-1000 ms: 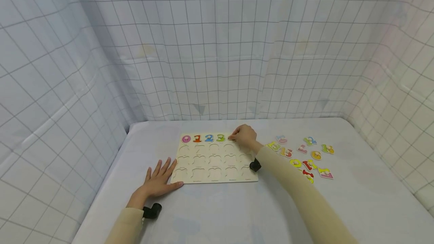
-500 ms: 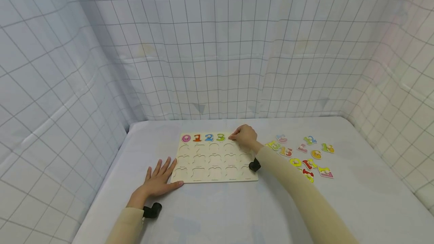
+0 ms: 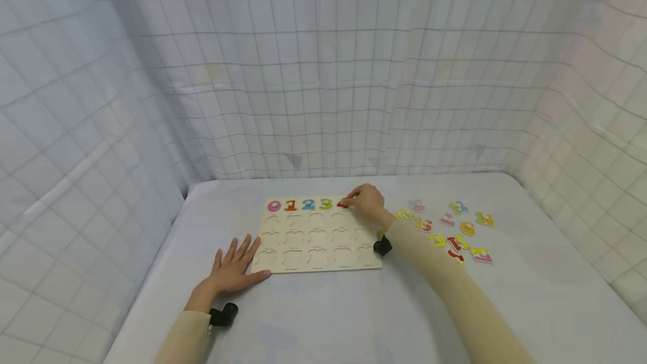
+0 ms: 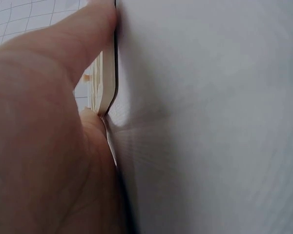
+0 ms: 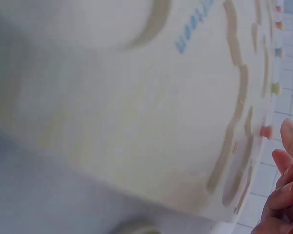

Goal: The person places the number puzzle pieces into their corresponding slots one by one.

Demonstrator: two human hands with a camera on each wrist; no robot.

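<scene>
A pale wooden number puzzle board (image 3: 328, 246) lies flat on the table. In its top row sit a pink 0 (image 3: 274, 206), a red-orange 1 (image 3: 290, 205), a blue 2 (image 3: 308, 205) and a green 3 (image 3: 326, 204). Over the red piece (image 3: 341, 204) beside the 3 is my right hand (image 3: 368, 202), partly covering it. The right wrist view shows that piece's red knob (image 5: 267, 131) standing just apart from my bent fingers (image 5: 283, 192). My left hand (image 3: 233, 272) rests with spread fingers at the board's left edge; its thumb touches the front corner.
Several loose number pieces, among them an orange 6 (image 3: 467, 228) and a pink-and-yellow piece (image 3: 481, 254), lie scattered right of the board. A yellow-green piece (image 3: 381, 233) peeks out by my right wrist. White gridded cloth (image 3: 323, 100) hangs behind and at both sides.
My right fingers have lifted slightly off the red piece, and more of it shows. The left hand stays on the board's edge. The whole head view has shifted a little.
</scene>
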